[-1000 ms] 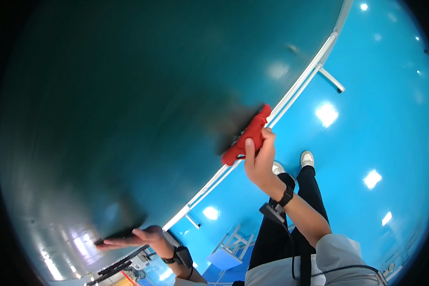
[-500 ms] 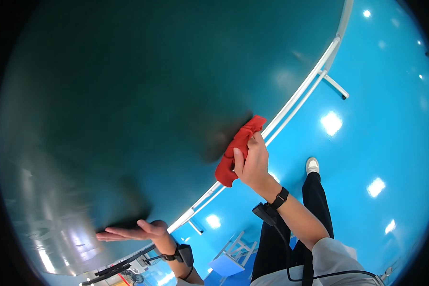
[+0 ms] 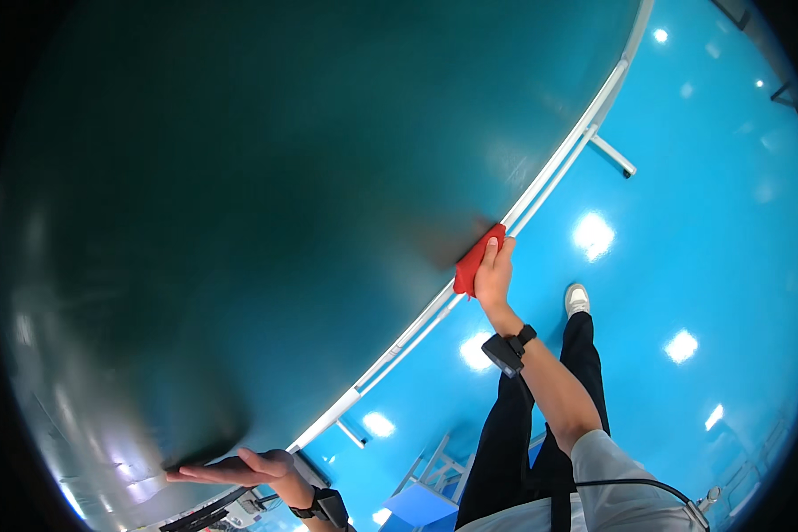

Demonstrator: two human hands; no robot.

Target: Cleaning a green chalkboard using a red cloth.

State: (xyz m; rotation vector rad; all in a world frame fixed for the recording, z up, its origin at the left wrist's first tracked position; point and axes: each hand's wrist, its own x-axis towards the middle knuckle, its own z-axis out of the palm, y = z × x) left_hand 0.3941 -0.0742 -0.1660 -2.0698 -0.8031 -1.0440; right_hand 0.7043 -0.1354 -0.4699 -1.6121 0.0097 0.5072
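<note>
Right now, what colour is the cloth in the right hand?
The cloth is red; the head view shows it best.

Classroom-like, green board [image 3: 328,177], glossy blue floor [image 3: 727,230]

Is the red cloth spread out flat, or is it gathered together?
Gathered: the red cloth makes a compact bundle in the right hand; whether neatly folded, I cannot tell.

Glare [image 3: 593,236] dots the blue floor [image 3: 727,257]; furniture [image 3: 421,504] stands there.
</note>
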